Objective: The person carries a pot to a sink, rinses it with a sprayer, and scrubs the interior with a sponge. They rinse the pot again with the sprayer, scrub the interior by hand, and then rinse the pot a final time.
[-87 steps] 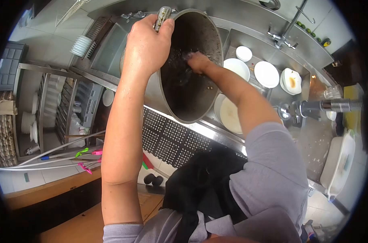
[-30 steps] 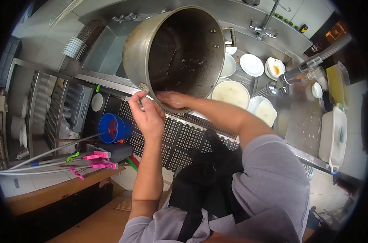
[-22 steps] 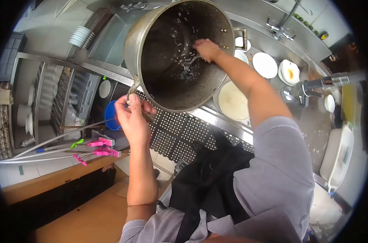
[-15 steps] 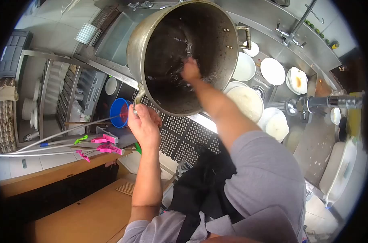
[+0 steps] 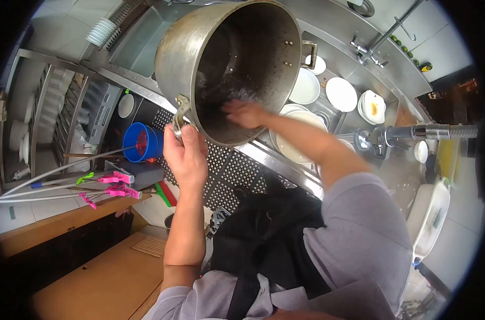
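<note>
A large, worn metal stockpot point(image 5: 173, 58) is tipped on its side above the sink edge, its mouth facing me. My left hand point(image 5: 186, 160) is closed round the pot's near side handle point(image 5: 182, 112). Inside the mouth, close to the lower wall, is my right hand point(image 5: 245, 113); its fingers look stretched out, somewhat blurred, with nothing visible in them. Water point(image 5: 237, 93) splashes in the pot just beyond those fingers. The opposite handle point(image 5: 309, 54) sticks out over the dishes in the sink.
White plates point(image 5: 341, 94) and bowls point(image 5: 305, 86) lie in the steel sink at right, near a sprayer hose point(image 5: 445, 132) and a tap point(image 5: 366, 53). A blue bucket point(image 5: 152, 143) stands at left, beside poles with pink clips point(image 5: 122, 190). Perforated black matting point(image 5: 221, 181) covers the floor below.
My right hand has moved down and slightly left inside the pot, from deeper in toward the lower wall. The pot is shifted slightly left in view; my left hand still grips its handle.
</note>
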Available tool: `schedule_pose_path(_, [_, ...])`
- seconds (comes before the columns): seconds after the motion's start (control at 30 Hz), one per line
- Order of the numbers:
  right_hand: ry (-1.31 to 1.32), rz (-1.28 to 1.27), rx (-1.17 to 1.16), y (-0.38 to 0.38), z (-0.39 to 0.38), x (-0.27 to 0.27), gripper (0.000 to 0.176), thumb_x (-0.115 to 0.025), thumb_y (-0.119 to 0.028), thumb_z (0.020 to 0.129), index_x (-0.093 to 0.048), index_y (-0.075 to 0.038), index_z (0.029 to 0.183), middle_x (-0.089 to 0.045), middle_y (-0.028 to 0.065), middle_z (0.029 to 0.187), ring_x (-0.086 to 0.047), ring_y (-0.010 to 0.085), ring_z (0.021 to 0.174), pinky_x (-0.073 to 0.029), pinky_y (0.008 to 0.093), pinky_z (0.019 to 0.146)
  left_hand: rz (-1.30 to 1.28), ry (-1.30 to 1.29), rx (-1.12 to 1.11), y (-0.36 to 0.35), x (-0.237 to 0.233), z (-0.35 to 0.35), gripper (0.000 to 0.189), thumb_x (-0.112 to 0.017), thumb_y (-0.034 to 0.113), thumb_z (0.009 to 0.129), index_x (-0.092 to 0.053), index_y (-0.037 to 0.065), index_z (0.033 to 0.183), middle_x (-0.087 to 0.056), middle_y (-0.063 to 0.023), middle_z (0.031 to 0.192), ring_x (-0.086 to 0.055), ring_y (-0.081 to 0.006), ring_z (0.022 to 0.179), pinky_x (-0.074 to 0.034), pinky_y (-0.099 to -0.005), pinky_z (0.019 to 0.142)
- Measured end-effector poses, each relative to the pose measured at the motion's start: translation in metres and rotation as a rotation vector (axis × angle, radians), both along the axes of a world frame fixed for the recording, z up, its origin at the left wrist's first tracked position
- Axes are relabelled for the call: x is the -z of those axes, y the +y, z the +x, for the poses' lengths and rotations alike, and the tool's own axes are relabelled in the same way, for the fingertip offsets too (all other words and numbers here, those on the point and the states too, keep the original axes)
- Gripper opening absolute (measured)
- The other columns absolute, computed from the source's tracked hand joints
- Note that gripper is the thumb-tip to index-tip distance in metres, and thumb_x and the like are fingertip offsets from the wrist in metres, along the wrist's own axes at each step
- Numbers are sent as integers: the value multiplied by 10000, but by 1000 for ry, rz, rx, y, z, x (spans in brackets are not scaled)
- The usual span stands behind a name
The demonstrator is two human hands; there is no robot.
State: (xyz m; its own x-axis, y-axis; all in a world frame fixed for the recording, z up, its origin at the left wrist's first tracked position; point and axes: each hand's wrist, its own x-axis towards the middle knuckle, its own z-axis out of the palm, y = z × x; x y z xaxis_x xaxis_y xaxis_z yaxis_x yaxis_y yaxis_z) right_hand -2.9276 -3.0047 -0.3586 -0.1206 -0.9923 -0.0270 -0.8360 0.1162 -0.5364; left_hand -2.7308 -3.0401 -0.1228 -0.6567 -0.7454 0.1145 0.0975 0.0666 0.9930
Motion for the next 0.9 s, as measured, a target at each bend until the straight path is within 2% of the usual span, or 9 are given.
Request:
schedule_pose_path(0.1, [277,389,-10,20,-58,-59,575,-429,-379,989,-343,-130,1500,-323,117,1558,-228,239,1471,-149,446,1201,-16,-77,-54,-13,-9,-1,375,-527,421,1002,-421,94,853,-379,31,630,-351,-58,508,-307,-223,430])
schedule_pose_path(0.17, [660,263,112,3,-117,-14,513,-491,-290,954,-439,-125,1436,-398,126,1507,-320,248,1423,-231,431,1172,3,-108,-57,-18,-13,-1,384,-528,424,1001,-422,89,846,-371,30,623,-344,-57,500,-333,-231,428])
schedule_pose_path(0.33, [87,-179,859,-53,-75,19,393,-608,-104,768,-634,-23,1152,-616,134,1230,-496,305,1225,-375,408,1067,58,-88,-29,-6,-21,-5,385,-522,429,1002,-420,92,844,-354,37,615,-325,-58,483,-329,-232,417])
schedule_pose_path(0.43, [-156,-19,878,-105,-14,35,407,-647,-166,804,-601,-12,1178,-459,184,1349,-442,342,1267,-433,445,1023,-3,-114,5,-7,-21,-5,352,-512,403,1013,-423,97,864,-386,39,650,-339,-47,509,-321,-225,423])
schedule_pose_path(0.53, [-5,48,685,-204,36,83,421,-657,-279,840,-632,21,1134,-667,180,1075,-624,316,1038,-483,419,894,-42,-58,73,-5,-17,-2,333,-511,383,1017,-427,93,877,-392,38,649,-349,-45,509,-325,-221,422])
schedule_pose_path(0.6, [-1032,-486,426,-170,73,-15,432,-647,-329,850,-637,6,1123,-656,184,1090,-628,293,1038,-493,407,879,-33,-18,144,-12,-15,4,310,-512,355,1020,-430,88,887,-418,30,657,-369,-50,510,-329,-212,424])
schedule_pose_path(0.73, [-1538,-195,336,-49,96,-124,362,-530,-265,949,-615,-28,1209,-650,174,1181,-607,313,1124,-489,441,943,-109,46,259,-22,-30,-3,273,-505,310,1027,-467,66,910,-469,3,661,-407,-58,508,-327,-202,426])
schedule_pose_path(0.8, [-634,-299,161,-19,86,-37,456,-442,-365,1016,-533,-77,1359,-543,220,1359,-484,253,1321,-391,306,1048,-243,-38,209,-24,-53,-18,271,-498,284,1031,-495,53,889,-479,-1,636,-413,-56,497,-326,-201,425])
schedule_pose_path(0.9, [-266,-312,-39,34,36,11,496,-414,-383,1001,-504,-105,1402,-493,155,1438,-426,278,1370,-309,384,1150,-521,-256,116,-47,-93,-47,346,-524,328,1011,-575,16,870,-500,4,606,-419,-53,484,-326,-230,431])
